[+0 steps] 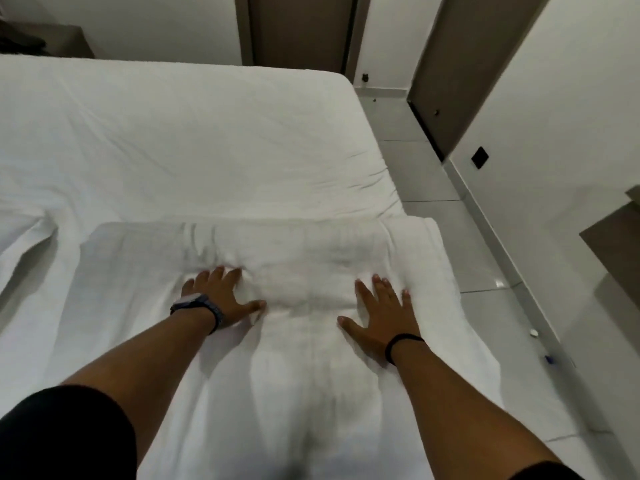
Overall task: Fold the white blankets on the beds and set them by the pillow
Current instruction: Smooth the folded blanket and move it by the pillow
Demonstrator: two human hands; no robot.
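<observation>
A white blanket [304,251] lies partly folded across the near part of the bed [194,133], and its right end hangs over the bed's edge. My left hand [221,296], with a watch on the wrist, presses flat on the blanket with fingers spread. My right hand [381,317], with a black band on the wrist, also lies flat on it, fingers apart, a little to the right. Neither hand grips the fabric. No pillow is in view.
The bed's white sheet is wrinkled and bunches up at the left [31,230]. A grey tiled floor [433,174] runs along the bed's right side, past a brown door [460,64]. A dark shelf edge [613,244] juts in at the right.
</observation>
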